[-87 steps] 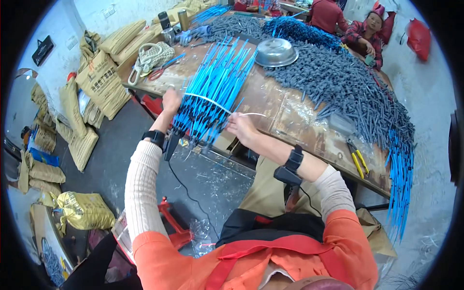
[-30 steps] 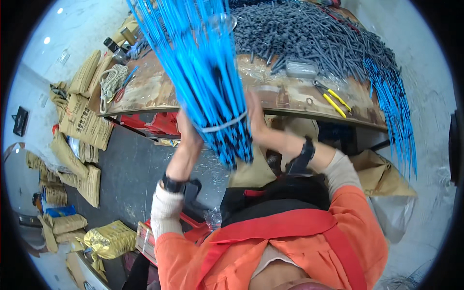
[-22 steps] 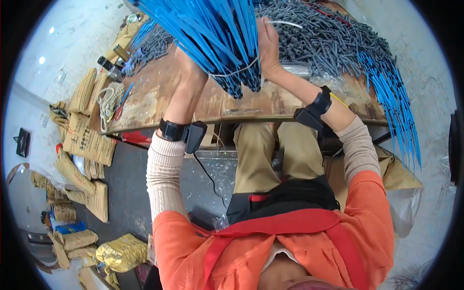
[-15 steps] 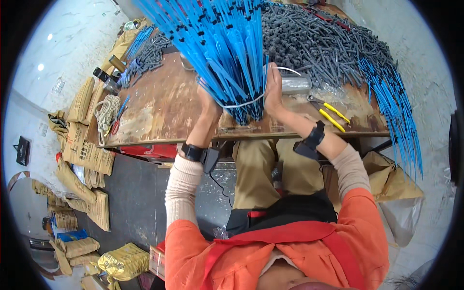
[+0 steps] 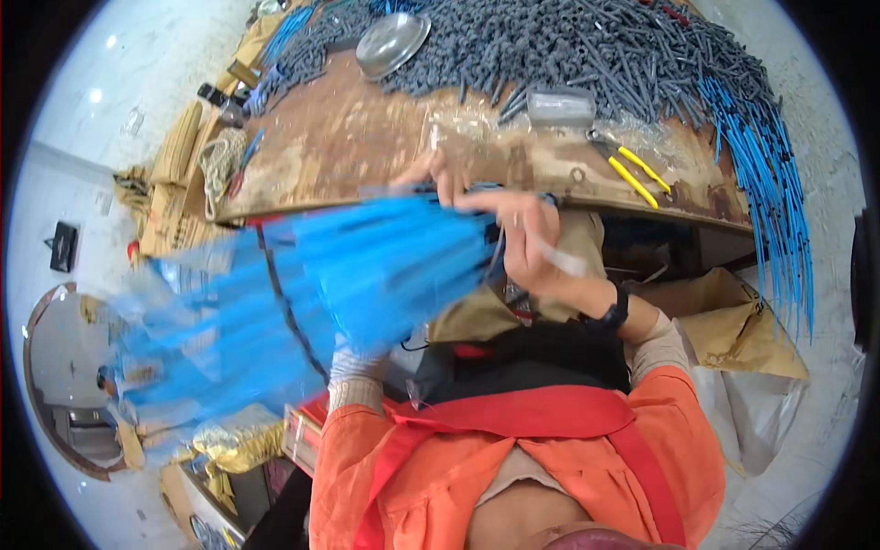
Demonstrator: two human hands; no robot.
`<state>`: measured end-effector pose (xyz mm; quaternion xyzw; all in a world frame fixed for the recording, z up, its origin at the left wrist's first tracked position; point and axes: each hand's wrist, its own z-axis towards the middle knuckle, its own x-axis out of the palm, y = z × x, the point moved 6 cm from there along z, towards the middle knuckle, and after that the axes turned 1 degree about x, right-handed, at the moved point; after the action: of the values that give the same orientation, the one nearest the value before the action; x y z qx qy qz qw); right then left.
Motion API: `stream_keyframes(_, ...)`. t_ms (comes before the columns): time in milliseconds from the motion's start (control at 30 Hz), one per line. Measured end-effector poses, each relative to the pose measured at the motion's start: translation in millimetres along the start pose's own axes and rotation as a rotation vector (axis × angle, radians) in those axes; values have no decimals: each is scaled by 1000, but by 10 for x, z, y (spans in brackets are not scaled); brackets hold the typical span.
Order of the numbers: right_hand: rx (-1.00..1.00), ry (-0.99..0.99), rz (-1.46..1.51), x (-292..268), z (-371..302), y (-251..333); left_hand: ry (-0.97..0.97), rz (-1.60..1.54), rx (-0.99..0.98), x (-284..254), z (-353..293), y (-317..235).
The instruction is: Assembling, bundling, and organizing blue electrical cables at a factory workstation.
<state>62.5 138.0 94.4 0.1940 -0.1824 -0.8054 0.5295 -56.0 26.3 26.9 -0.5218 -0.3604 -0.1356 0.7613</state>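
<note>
At 12 o'clock spans the wooden table (image 5: 330, 137). On its near side, the bundle of thin blue strips (image 5: 367, 275) runs along an 8-to-2 o'clock axis, loose tips fanned toward 8, gathered end toward 2. There, the bent-fingered right hand (image 5: 532, 238) and half-hidden left hand (image 5: 433, 174) meet; blur obscures both grips. Yellow-handled pliers (image 5: 632, 174) lie at 2.

Through the head view I take as landmark the pliers (image 5: 632, 181), which lie on the tabletop (image 5: 321, 137). Behind them is the heap of plugs (image 5: 522, 46). Behind and to their left I see the packet (image 5: 561, 107), then farther the bowl (image 5: 393, 44). Far left is the rope (image 5: 218, 170). To their right lie the strips (image 5: 765, 183). Before them, well to the left, is the bundle (image 5: 367, 266).
</note>
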Motion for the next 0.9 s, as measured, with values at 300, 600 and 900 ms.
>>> stream_keyframes(300, 208, 658, 448, -393, -873, 715, -371, 335, 272, 944, -925, 881)
stream_keyframes(600, 476, 521, 811, -624, -803, 902, -235, 290, 298, 1086, -907, 789)
stream_keyframes(900, -176, 742, 603, -543, -355, 1444, -286, 300, -4, 1123, -872, 852)
